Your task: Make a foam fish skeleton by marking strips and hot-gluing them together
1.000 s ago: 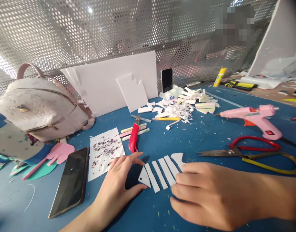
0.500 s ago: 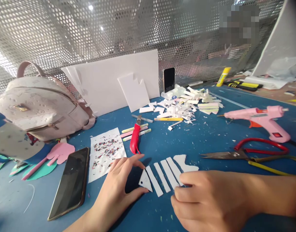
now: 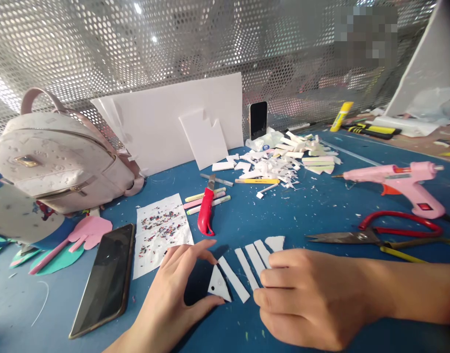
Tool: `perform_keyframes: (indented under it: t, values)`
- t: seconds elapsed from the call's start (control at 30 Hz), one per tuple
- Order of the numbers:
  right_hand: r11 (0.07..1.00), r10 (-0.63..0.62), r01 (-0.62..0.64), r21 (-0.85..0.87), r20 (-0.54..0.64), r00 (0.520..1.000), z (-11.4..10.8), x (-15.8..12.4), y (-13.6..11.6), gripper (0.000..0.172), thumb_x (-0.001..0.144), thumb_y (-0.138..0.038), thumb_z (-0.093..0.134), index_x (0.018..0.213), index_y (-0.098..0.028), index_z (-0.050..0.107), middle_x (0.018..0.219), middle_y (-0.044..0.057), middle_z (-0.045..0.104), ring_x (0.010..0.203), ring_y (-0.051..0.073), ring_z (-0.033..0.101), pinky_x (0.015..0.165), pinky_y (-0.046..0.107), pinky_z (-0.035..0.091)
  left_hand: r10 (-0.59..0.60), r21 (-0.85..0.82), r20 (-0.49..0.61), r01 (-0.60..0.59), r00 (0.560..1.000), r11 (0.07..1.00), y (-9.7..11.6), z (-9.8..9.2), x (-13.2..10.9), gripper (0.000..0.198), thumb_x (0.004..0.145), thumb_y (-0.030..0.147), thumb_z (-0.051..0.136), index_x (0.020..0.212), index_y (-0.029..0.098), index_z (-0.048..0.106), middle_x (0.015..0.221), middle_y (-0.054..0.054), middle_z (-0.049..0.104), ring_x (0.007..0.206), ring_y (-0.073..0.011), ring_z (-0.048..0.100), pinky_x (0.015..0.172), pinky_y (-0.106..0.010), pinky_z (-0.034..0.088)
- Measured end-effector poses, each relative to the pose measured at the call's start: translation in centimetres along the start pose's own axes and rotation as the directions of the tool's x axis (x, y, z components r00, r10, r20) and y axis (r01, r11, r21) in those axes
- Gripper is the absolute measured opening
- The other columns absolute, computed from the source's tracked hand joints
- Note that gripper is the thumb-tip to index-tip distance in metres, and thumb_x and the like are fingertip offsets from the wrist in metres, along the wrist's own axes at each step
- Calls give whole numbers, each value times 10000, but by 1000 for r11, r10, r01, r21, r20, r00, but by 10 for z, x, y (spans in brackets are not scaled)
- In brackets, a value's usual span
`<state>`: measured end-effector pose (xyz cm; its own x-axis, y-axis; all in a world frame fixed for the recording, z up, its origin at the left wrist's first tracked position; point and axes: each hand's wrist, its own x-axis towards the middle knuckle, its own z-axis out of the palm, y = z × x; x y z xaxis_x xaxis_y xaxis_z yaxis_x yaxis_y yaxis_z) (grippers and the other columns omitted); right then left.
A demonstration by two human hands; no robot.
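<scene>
My left hand is open, thumb and fingers curved apart around a white triangular foam piece with a dark dot on it. The thumb tip is at the triangle's lower edge and a fingertip is near its top. Beside it, several white foam strips lie slanted in a row on the blue table. My right hand is closed, its curled fingers over the lower ends of the right-hand strips. What its fingertips grip, if anything, is hidden. A notched white foam piece shows partly behind its knuckles.
Ahead lies a red-handled cutter by some markers. Scissors and a pink glue gun are on the right. A phone and speckled paper lie left, foam scraps at the back.
The triangular piece has shifted slightly left and turned a little, leaving its neighbouring strip. My right hand has moved slightly left and up, covering more of the strips and the notched piece.
</scene>
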<state>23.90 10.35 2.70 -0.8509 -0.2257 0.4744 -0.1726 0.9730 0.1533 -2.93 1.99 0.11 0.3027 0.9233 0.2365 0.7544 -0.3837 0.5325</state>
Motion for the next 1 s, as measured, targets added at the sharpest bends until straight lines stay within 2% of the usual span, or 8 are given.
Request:
perform_keyframes:
  t: [0.3, 0.5, 0.63, 0.8, 1.0]
  values:
    - [1000, 21, -21, 0, 33, 999, -2, 2, 2, 307, 964, -88, 465, 753, -166, 674, 712, 23, 636, 614, 172, 493, 499, 335, 377, -41, -48, 34, 43, 999, 998, 2, 1, 4, 719, 891, 473, 737, 1465, 433, 305, 1175, 30, 645, 1109, -241, 554, 1012, -411, 409]
    - [993, 114, -114, -3, 31, 993, -8, -1, 6, 346, 1034, -100, 392, 825, -165, 659, 821, 36, 695, 727, 159, 569, 681, 311, 466, -39, -44, 62, 42, 997, 998, 2, 1, 9, 728, 901, 405, 743, 1465, 448, 284, 1224, 54, 639, 1158, -228, 529, 1046, -394, 379]
    - [985, 169, -171, 38, 51, 984, -9, -8, 9, 290, 1022, -92, 402, 875, -160, 643, 863, 46, 679, 739, 161, 532, 726, 312, 453, -40, -45, 46, 42, 998, 998, 2, 2, 9, 689, 915, 393, 727, 1455, 441, 302, 1230, 53, 639, 1163, -228, 528, 1055, -403, 363]
    - [957, 266, -270, 100, 59, 962, -7, -10, 12, 135, 950, -98, 514, 872, -184, 581, 852, 19, 629, 681, 151, 443, 650, 300, 377, -24, -49, 35, 26, 999, 998, 4, 1, 7, 684, 920, 448, 711, 1463, 420, 296, 1208, 29, 643, 1117, -228, 554, 1018, -404, 388]
    - [918, 349, -350, 187, 39, 936, -7, -10, 18, 146, 926, -68, 511, 891, -206, 539, 803, -9, 587, 693, 145, 423, 668, 289, 349, 11, -10, 2, -11, 1000, 1000, 2, 0, 3, 672, 926, 501, 684, 1472, 406, 304, 1175, 12, 655, 1077, -229, 585, 987, -398, 421]
